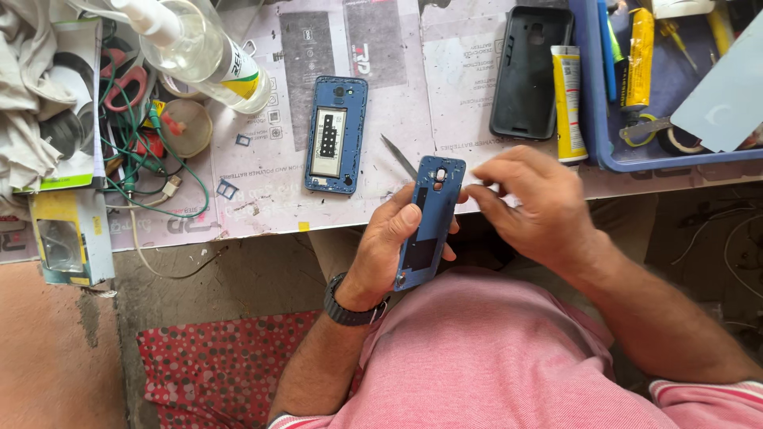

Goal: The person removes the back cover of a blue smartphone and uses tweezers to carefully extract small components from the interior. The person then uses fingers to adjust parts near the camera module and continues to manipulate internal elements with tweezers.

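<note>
My left hand (pixel 389 246) grips a blue phone back cover (pixel 429 218), inner side up, at the table's near edge. My right hand (pixel 532 202) hovers just right of the cover's top, fingers pinched together near its camera cut-out; whether it holds anything small I cannot tell. A metal blade-like tool (pixel 399 156) lies on the table just behind the cover. An opened blue phone body (pixel 336 135) lies flat on the paper-covered table (pixel 262 199), to the left.
A black phone case (pixel 528 71) and a yellow-white glue tube (pixel 569 103) lie at the back right beside a blue tray (pixel 592 95) of tools. A clear spray bottle (pixel 199 52), tangled green wires (pixel 147 171) and cloth (pixel 28 87) crowd the left.
</note>
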